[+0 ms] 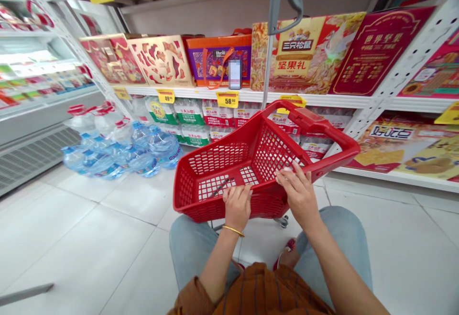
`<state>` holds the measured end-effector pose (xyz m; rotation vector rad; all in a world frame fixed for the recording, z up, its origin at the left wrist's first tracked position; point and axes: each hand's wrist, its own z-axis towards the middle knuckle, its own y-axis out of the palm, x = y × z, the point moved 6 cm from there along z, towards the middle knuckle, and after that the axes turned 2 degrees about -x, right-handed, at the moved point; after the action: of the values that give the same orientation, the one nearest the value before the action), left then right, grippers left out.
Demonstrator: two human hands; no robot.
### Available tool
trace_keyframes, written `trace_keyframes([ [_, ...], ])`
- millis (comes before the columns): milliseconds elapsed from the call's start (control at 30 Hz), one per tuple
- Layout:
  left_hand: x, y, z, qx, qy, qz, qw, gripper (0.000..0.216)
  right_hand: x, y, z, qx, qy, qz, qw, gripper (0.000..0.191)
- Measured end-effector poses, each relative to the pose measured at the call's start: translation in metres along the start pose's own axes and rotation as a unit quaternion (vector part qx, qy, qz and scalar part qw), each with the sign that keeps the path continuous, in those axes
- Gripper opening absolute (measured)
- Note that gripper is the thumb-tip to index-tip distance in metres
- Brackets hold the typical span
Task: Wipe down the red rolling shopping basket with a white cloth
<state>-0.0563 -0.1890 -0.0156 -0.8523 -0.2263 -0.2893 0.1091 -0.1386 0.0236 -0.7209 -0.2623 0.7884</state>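
A red plastic shopping cart basket [215, 161] with lattice walls stands in front of my knees, bare inside except for a dark thin line at its floor. My left hand [237, 205] is curled over the near rim, fingers gripping it. Along the same rim, nearer the basket's handle [335, 145], my right hand [299, 193] presses down with a small white tissue-like wipe [280, 174] under its fingers. The wipe is mostly covered, so its exact kind is unclear. A caster [282, 221] shows below the basket.
Shelves ahead hold gift boxes [304, 57] and packs of bottled water [193, 133]. A lit phone [234, 74] stands on the shelf edge. Behind the basket rises a rod with a grey looped handle [274, 6]. Large water jugs [139, 155] crowd the floor at left, beside a refrigerated case [32, 138].
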Motion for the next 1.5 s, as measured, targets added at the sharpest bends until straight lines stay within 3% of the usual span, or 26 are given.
trace_keyframes([
  [233,0.002,0.001,0.000,0.014,-0.031,0.006,0.999,0.022,-0.002,0.000,-0.001,0.016,0.039,0.012,0.999,0.034],
  [433,0.004,0.003,0.001,0.009,-0.029,0.023,0.999,0.025,-0.047,0.026,0.000,-0.039,-0.029,0.038,0.998,0.034],
  [567,0.003,0.003,0.000,0.002,-0.022,0.031,0.999,0.027,-0.061,0.034,0.002,-0.044,-0.023,0.029,0.998,0.035],
  [733,0.000,-0.001,0.000,-0.003,-0.005,0.009,1.000,0.026,-0.049,0.028,0.002,-0.055,-0.050,0.032,0.997,0.034],
  [1000,-0.009,-0.006,-0.001,-0.011,-0.007,-0.002,1.000,0.025,-0.016,0.011,0.000,-0.046,-0.034,0.010,0.998,0.035],
  [1300,-0.018,-0.026,-0.004,0.001,-0.027,-0.015,1.000,0.020,-0.049,-0.001,0.011,-0.046,-0.009,-0.009,0.999,0.032],
  [1500,0.009,-0.037,0.004,0.040,-0.075,0.041,0.996,0.026,-0.061,-0.001,0.013,-0.039,0.000,-0.009,0.999,0.031],
])
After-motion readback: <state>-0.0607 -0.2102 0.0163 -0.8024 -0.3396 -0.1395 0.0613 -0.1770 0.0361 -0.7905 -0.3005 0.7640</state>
